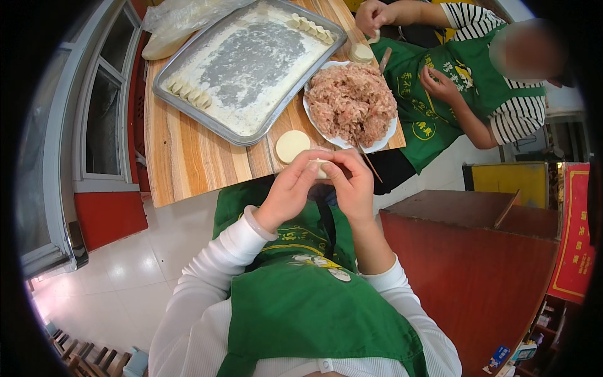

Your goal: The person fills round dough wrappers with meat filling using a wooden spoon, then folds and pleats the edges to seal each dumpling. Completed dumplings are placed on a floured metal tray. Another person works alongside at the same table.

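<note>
Both thumbs press on a small dough dumpling (322,168) held just off the table's near edge. My left hand (293,184) grips its left side, and my right hand (351,184) closes around the right; the fingers hide most of it. Just beyond my left fingers, a round dough wrapper (292,146) lies on the wooden table (198,160). To the right of it stands a white plate (390,134) heaped with minced meat filling (351,101). A thin stick (372,166) juts from the plate's near side, past my right hand.
A floured metal tray (245,61) carries a row of dumplings (188,93) at its near left and another row (313,29) at far right. Behind it lies dough under a plastic bag (176,23). Stacked wrappers (361,53) sit near a co-worker in a green apron (419,89).
</note>
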`<action>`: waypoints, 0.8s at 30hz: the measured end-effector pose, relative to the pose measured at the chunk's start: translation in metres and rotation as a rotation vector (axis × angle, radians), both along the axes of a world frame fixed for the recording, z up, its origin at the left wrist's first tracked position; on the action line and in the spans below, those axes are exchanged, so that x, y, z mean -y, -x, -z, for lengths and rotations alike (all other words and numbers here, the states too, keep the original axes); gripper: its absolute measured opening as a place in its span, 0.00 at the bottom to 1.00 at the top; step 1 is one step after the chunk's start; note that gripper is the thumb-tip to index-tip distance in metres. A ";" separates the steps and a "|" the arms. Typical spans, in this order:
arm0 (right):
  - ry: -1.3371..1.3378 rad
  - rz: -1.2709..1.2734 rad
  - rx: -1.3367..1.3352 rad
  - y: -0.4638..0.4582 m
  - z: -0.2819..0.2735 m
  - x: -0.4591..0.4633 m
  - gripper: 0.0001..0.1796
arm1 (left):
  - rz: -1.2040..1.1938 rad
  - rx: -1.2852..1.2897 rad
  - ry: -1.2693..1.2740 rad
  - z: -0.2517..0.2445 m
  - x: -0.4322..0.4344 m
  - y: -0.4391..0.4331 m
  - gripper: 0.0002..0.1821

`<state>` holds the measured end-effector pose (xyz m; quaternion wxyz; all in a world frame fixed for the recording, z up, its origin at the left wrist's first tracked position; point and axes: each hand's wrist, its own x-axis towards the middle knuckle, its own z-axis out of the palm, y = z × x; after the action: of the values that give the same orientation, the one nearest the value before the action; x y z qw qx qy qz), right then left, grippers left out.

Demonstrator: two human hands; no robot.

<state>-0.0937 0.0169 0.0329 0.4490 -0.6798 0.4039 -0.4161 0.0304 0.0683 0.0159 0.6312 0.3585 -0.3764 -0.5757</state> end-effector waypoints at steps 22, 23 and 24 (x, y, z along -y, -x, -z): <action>-0.275 -0.003 0.128 -0.001 0.005 0.002 0.05 | 0.046 -0.063 -0.171 0.014 0.009 -0.004 0.22; -0.277 -0.007 0.122 0.000 0.005 0.003 0.05 | 0.033 -0.050 -0.175 0.016 0.009 -0.004 0.22; -0.170 -0.003 0.073 -0.001 0.003 0.002 0.05 | 0.023 -0.040 -0.179 0.016 0.009 -0.003 0.23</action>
<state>-0.0926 0.0151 0.0295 0.5200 -0.6243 0.4203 -0.4040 0.0330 0.0594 0.0002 0.5971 0.3977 -0.3149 -0.6214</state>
